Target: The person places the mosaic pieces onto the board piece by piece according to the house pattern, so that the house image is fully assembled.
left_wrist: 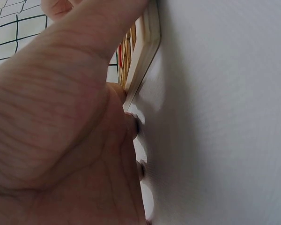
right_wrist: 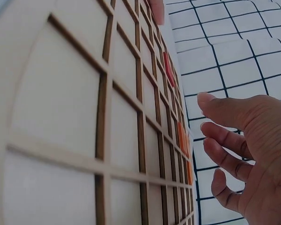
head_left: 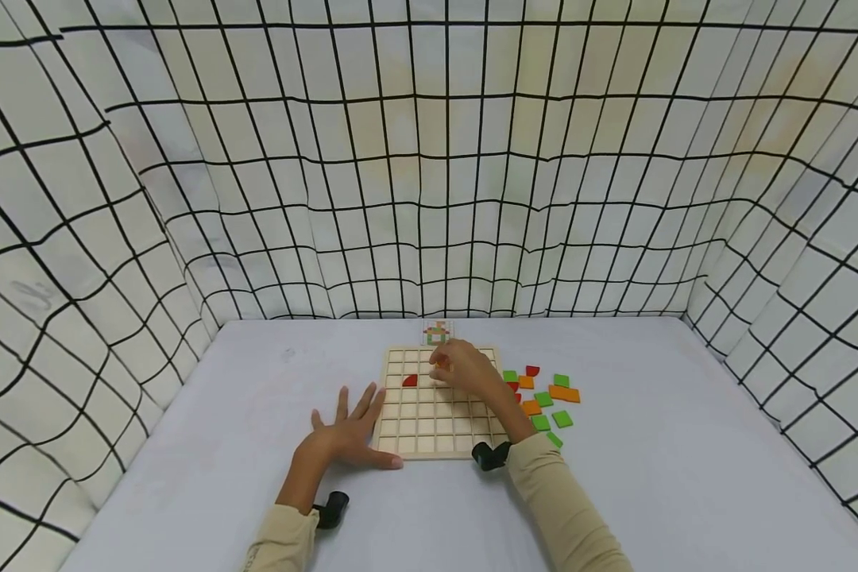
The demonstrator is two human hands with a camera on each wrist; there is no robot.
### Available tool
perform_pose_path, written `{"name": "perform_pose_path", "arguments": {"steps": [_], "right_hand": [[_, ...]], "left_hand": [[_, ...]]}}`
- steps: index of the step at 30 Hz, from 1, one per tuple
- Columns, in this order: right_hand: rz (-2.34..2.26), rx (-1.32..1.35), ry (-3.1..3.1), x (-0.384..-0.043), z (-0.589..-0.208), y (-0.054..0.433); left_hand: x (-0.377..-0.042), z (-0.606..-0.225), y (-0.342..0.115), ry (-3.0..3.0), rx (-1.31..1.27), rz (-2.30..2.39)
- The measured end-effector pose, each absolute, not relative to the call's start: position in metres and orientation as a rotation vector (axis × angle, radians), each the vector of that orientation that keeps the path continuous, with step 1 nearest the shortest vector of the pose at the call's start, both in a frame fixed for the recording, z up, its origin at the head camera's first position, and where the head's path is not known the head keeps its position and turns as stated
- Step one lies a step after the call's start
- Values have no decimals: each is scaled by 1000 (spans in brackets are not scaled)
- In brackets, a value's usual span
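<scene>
The left hand [head_left: 346, 441], fingers spread wide, rests at the edge of the wooden board [head_left: 429, 457]. Over it, the right hand [head_left: 465, 369] is loose, holding nothing. Best to steady the board and gently pat the orange pieces [right_wrist: 183, 139] near those fingers flat.

Head cam: bright, soft, even light, can't tell src; smooth white tabletop [head_left: 415, 520] is pale w/ a faint shadow by my right beige cloth sleeve [head_left: 565, 508]. White curtain w/ black grid lines [head_left: 443, 187]: lines bow & lean twd the edges, wide-angle distort. Small multicoloured printed card [head_left: 438, 332] too tiny for clear detail. L wrist cam: dim, my bare left hand [left_wrist: 61, 122] mostly shaded, blurry grey shadow on tabletop. R wrist cam: brighter, my bare right hand [right_wrist: 266, 154] fairly crisp, flat pale wooden gridded board [right_wrist: 56, 89] a bit soft up close.
</scene>
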State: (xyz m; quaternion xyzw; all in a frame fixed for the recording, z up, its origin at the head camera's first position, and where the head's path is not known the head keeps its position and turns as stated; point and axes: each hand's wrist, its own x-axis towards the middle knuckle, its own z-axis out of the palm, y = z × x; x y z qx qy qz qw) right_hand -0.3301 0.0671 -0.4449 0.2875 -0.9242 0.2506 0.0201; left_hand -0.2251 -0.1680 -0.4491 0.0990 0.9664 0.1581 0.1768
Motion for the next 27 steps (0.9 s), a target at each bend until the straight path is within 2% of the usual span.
{"name": "perform_pose_path", "arguments": {"steps": [27], "right_hand": [[839, 649, -2922, -335, -444, 134]], "left_hand": [[-225, -449, -167, 2734, 269, 469]]}}
